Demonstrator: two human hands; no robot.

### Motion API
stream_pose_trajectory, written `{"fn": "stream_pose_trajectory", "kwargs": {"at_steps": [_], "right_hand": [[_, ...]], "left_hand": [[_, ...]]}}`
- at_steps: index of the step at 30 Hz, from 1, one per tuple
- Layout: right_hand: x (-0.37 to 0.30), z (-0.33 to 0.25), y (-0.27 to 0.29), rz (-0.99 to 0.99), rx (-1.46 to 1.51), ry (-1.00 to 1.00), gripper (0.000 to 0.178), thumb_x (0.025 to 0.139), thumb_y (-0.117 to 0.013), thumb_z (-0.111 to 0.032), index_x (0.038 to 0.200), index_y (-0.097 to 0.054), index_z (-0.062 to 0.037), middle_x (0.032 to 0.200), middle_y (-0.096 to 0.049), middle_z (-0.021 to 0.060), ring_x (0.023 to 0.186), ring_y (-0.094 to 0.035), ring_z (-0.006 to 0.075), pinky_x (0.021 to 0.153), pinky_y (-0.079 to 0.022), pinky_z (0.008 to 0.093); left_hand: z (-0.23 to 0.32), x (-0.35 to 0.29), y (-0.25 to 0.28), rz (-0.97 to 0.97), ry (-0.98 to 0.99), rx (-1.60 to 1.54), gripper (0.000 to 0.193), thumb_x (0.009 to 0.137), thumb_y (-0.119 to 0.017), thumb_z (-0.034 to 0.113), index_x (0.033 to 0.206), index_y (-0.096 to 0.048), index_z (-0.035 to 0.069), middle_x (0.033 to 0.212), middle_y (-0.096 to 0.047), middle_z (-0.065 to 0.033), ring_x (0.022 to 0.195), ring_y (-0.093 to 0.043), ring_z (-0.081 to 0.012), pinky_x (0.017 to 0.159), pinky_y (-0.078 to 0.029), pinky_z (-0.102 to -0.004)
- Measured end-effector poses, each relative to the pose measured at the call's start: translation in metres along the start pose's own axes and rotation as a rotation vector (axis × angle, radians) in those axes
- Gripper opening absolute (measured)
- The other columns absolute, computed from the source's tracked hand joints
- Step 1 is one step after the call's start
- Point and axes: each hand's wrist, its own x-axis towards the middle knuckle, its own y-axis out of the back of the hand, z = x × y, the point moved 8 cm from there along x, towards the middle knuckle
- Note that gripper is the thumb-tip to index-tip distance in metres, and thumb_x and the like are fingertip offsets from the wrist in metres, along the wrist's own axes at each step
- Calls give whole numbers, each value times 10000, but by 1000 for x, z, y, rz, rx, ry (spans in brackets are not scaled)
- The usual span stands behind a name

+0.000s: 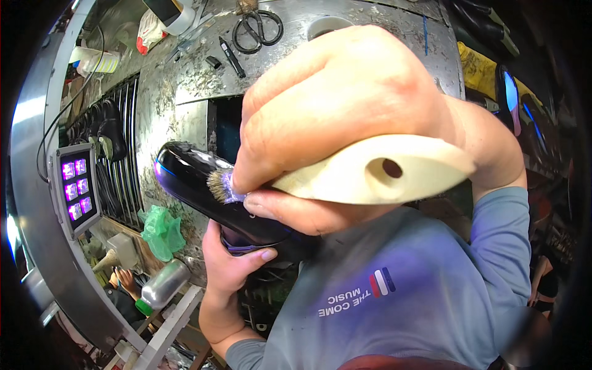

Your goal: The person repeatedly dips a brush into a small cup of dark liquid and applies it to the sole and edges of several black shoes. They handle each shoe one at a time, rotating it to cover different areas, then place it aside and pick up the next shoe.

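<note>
A glossy black shoe [203,196] lies tilted in front of me, its toe toward the far left. My left hand [233,262] grips it near the heel end, thumb pressed over the edge of the opening. In my right hand [345,105] is a brush [376,172] with a cream handle that has a hole near its end. The fingers are closed around the brush close to its bristles. Those bristles are short and tan, and they touch or hover just over the shoe's upper; I cannot tell which. My right hand hides part of the shoe and workbench.
Black-handled scissors [258,32] and a black marker [232,57] lie on the worn metal workbench [185,77]. Left stand a lit purple lamp panel [78,188], a rack with black shoes [110,129], a green plastic bag [162,233] and a bottle [164,285]. Another person's hand [128,282] shows beyond.
</note>
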Motion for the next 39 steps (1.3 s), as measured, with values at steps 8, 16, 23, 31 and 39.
{"fn": "stream_pose_trajectory", "kwargs": {"at_steps": [8,16,23,31,39], "right_hand": [[-9,9,-18,-94,10,-107,61,742,-748,-62,790,-719,-36,691,-669,76,591,-669,227,532,-558,326],[-22,14,-32,-116,43,-182,72,747,-766,-85,804,-729,-61,696,-673,59,603,-679,211,538,-561,313],[-26,21,-33,-166,46,-257,86,743,-772,-84,817,-729,-79,703,-679,50,613,-676,210,548,-554,313],[-28,16,-36,-168,71,-201,81,745,-760,-68,810,-718,-44,683,-658,77,582,-659,234,539,-553,322],[-36,14,-36,-213,153,-287,72,761,-762,-69,818,-725,-45,709,-672,88,603,-670,246,558,-557,324]], "left_hand": [[1,2,-6,-70,64,-274,856,733,-874,319,1371,-448,-62,1252,-631,-160,1140,-634,-244,1021,-483,-387],[-7,6,-3,-98,126,-383,846,787,-801,426,1375,-457,-75,1265,-627,-175,1143,-635,-265,1022,-483,-389],[-8,4,-4,-35,129,-372,838,793,-790,438,1368,-469,-82,1256,-628,-181,1123,-643,-264,1015,-489,-387],[-10,7,-7,-56,140,-427,827,837,-726,480,1382,-465,-84,1262,-626,-191,1127,-642,-272,1021,-485,-391],[-36,6,9,-7,111,-485,712,962,-580,480,1415,-448,-53,1311,-605,-190,1176,-622,-293,1044,-477,-426]]}}
